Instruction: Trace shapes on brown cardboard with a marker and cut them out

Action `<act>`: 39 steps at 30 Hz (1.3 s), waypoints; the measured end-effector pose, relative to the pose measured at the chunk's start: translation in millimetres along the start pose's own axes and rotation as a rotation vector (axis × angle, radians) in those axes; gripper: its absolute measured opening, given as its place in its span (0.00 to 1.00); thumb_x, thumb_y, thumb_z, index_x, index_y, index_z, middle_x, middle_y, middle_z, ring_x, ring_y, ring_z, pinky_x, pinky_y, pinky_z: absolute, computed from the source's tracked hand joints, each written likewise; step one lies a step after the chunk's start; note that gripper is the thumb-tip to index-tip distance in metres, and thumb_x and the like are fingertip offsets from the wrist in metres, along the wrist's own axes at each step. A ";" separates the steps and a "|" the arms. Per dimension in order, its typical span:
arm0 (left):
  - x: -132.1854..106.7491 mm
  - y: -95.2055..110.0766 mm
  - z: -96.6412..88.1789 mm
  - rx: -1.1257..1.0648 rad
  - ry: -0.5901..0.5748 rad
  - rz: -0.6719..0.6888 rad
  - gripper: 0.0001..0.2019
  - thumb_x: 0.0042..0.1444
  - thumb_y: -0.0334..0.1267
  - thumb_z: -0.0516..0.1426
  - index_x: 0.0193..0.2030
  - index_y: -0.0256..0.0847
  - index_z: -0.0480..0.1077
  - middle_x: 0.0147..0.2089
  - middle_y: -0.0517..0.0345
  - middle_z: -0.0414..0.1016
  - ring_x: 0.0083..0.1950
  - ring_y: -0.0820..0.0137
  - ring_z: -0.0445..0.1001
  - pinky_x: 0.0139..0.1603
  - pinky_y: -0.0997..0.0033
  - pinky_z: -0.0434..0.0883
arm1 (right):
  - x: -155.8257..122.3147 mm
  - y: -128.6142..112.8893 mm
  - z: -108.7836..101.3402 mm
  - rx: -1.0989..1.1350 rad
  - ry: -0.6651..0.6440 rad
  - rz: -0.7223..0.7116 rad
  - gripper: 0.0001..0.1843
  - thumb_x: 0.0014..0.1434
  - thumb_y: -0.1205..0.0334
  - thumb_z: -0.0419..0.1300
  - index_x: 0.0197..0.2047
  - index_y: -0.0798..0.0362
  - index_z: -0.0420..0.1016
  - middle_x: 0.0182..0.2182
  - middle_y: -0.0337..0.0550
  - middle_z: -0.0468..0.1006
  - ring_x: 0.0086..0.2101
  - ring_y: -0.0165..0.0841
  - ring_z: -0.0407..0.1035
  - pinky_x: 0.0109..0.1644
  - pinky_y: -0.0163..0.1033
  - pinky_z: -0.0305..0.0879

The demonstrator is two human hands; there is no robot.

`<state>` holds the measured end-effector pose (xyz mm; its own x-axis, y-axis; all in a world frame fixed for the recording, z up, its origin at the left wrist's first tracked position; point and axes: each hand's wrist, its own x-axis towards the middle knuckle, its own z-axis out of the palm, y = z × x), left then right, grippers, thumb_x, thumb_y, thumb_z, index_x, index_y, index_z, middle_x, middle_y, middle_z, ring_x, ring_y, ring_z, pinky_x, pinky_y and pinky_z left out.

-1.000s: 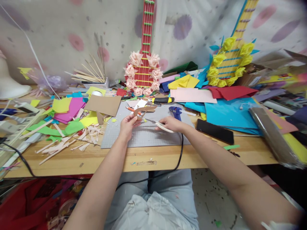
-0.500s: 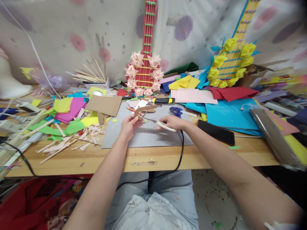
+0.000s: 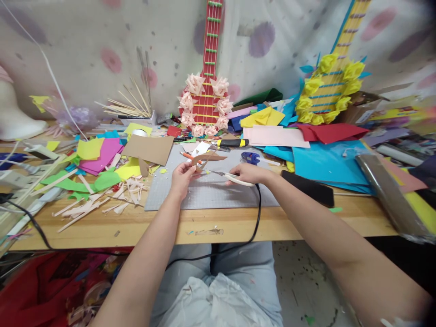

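My left hand pinches a narrow, curved piece of brown paper above the grey cutting mat. My right hand is closed round the handles of white-handled scissors. The scissor blades point left toward the brown paper, their tips a little apart from my left fingers. An orange pen-like tool lies on the mat just behind my left hand. Behind my right hand is a blue glue gun, with a black cord running down near my wrist.
Pale paper scraps and a brown card lie to the left. A black phone and blue sheets are at the right. Behind stand a red paper guitar with pink flowers and a yellow one.
The scissors have drawn slightly right, away from the brown paper, and the paper has tilted a little. My left hand stays nearly in place.
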<state>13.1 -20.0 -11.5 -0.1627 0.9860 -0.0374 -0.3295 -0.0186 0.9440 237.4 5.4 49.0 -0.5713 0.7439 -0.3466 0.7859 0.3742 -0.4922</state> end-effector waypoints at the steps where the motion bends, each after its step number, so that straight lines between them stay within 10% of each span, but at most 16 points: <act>1: 0.5 -0.1 -0.5 0.005 0.005 0.013 0.13 0.37 0.38 0.63 0.30 0.36 0.67 0.26 0.59 0.74 0.29 0.69 0.74 0.32 0.65 0.72 | 0.8 0.3 2.0 0.006 -0.001 -0.003 0.34 0.40 0.30 0.53 0.31 0.54 0.76 0.22 0.39 0.69 0.24 0.28 0.57 0.27 0.33 0.47; 39: 2.5 -3.3 -1.0 -0.043 0.008 0.020 0.14 0.36 0.37 0.64 0.31 0.36 0.68 0.27 0.58 0.75 0.28 0.69 0.75 0.31 0.67 0.73 | 6.8 2.0 14.1 0.012 0.112 0.019 0.32 0.41 0.31 0.54 0.26 0.56 0.72 0.20 0.37 0.66 0.25 0.28 0.57 0.28 0.33 0.46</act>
<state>12.9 -17.7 -15.0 -0.1774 0.9839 -0.0213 -0.3659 -0.0459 0.9295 231.8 3.4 34.5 -0.5260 0.8081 -0.2652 0.7931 0.3534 -0.4960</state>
